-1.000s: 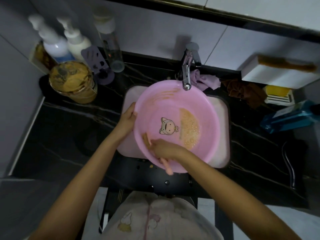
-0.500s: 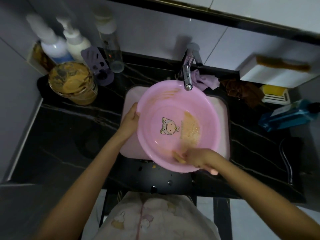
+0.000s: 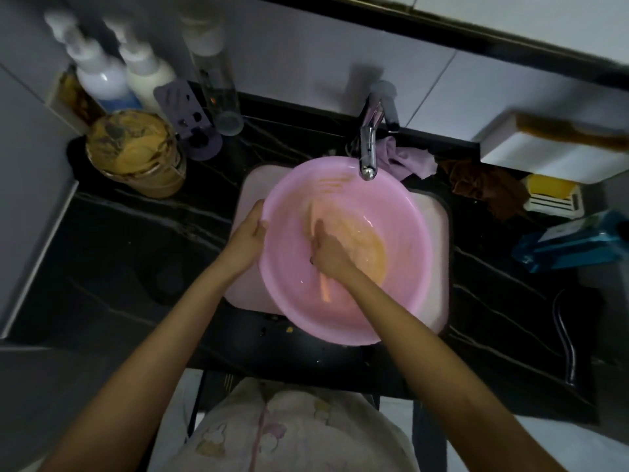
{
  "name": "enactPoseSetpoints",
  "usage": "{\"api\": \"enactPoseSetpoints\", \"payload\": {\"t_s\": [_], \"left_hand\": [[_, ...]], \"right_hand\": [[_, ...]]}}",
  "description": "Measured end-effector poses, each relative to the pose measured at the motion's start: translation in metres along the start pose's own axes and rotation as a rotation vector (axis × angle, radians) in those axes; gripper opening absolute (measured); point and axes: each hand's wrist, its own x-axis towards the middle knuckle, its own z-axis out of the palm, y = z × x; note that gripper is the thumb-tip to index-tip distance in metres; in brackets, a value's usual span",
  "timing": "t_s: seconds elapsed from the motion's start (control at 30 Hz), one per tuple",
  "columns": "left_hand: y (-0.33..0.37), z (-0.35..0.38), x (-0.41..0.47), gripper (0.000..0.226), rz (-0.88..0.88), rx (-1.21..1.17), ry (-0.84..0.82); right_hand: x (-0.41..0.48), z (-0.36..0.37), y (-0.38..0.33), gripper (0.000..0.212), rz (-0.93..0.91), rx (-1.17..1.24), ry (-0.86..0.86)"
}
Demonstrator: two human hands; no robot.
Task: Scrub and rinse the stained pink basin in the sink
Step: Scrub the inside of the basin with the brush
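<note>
The pink basin [image 3: 343,311] sits tilted in the pale sink [image 3: 434,216], and its far rim lies just under the spout of the tap [image 3: 368,158]. The sink is set in a black, veined bench [image 3: 136,253].

The left hand [image 3: 248,235] grips the basin's left rim, thumb on the inner side and fingers round the outside. The right hand [image 3: 328,252] is inside the bowl, left of centre, with its fingers closed round a brush [image 3: 325,291]. The orange-pink handle sticks out below the hand toward the near wall. The head end reaches up past the fingers and is too blurred to make out.

An orange-brown stain [image 3: 369,248] spreads over the basin floor just right of that hand, and fainter streaks mark the far wall near the tap.

Behind the basin a lilac cloth [image 3: 413,161] and a brown cloth [image 3: 483,189] lie on the bench. A gold tin [image 3: 136,155] stands well to the left.
</note>
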Motion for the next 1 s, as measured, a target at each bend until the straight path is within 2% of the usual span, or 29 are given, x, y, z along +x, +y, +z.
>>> {"api": "enactPoseSetpoints", "payload": {"t_s": [0.07,0.13,0.2,0.27,0.33,0.4,0.43,0.47,0.6,0.63,0.7,0.8,0.83,0.87,0.93,1.0], "left_hand": [[-0.002,0.000,0.000,0.037,-0.011,-0.008,0.017],[-0.004,0.001,0.000,0.037,-0.006,-0.017,0.032],[-0.004,0.003,0.000,0.039,0.004,-0.007,0.047],[-0.001,0.005,0.001,0.036,0.012,0.034,0.056],[0.000,0.004,0.003,0.030,0.001,0.086,0.039],[0.001,0.002,0.004,0.034,-0.006,0.117,0.045],[0.000,0.002,0.005,0.037,-0.003,0.131,0.037],[0.000,0.002,0.004,0.039,0.001,0.141,0.041],[-0.006,0.001,0.007,0.042,-0.013,0.159,0.067],[-0.009,0.000,0.006,0.046,-0.019,0.162,0.070],[-0.010,-0.001,0.005,0.047,-0.021,0.160,0.038],[0.000,0.000,0.003,0.044,-0.018,0.133,0.011],[0.002,0.000,0.001,0.044,-0.012,0.136,0.015],[0.003,0.000,0.001,0.044,-0.011,0.147,0.018],[0.000,0.000,0.002,0.046,-0.016,0.158,0.043],[-0.003,0.000,0.000,0.046,-0.027,0.160,0.067]], "right_hand": [[-0.025,0.007,-0.011,0.052,-0.039,0.210,-0.184],[-0.052,0.012,-0.016,0.042,0.063,0.449,-0.370],[-0.066,0.010,-0.025,0.029,0.181,0.638,-0.456],[-0.059,-0.003,-0.039,0.020,0.195,0.825,-0.394],[-0.032,-0.020,-0.053,0.028,0.147,1.040,-0.211],[-0.005,-0.042,-0.066,0.034,0.115,1.265,-0.066],[0.004,-0.047,-0.066,0.035,0.128,1.298,0.010],[0.004,-0.044,-0.069,0.034,0.147,1.269,-0.009],[-0.039,-0.002,-0.070,0.027,0.154,0.955,-0.291],[-0.042,-0.003,-0.069,0.028,0.152,0.958,-0.283],[-0.025,-0.025,-0.065,0.032,0.105,1.020,-0.143],[0.004,-0.066,-0.071,0.032,0.096,1.336,0.086],[0.001,-0.063,-0.073,0.031,0.101,1.318,0.059],[-0.009,-0.053,-0.076,0.031,0.102,1.255,-0.037],[-0.032,-0.025,-0.074,0.030,0.081,1.033,-0.209],[-0.037,-0.017,-0.066,0.030,0.046,0.934,-0.267]]}}
